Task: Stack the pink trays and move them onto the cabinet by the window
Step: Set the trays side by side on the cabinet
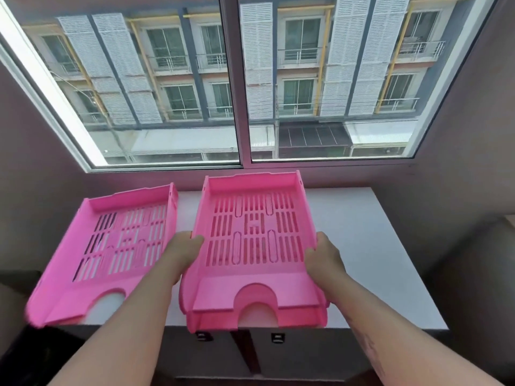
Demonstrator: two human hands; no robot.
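The window [237, 79] fills the top of the view, and directly below it the white-topped cabinet [376, 246] stands against the wall, its dark doors and two small handles visible at the front edge. Two groups of pink trays sit over this top. On the right, what looks like two trays already nested, the held stack [255, 246], lies square to the cabinet with its notched front edge just over the near lip; a second rim shows beneath the upper tray at the front corners. To the left, the single tray [111, 252] sits angled, its near-left corner overhanging the cabinet edge, its right wall just beside the person's left forearm. The left hand [184, 246] is closed on the left wall of the held stack and the right hand [323, 252] is closed on its right wall, thumbs over the rims. Whether the stack rests fully on the cabinet or is carried a little above it cannot be told. Judging by this, the step in hand is setting down or squaring the stack. The next move likely calls for freeing the hands, lifting the single tray level, aligning its walls with the stack and lowering it in without jamming.
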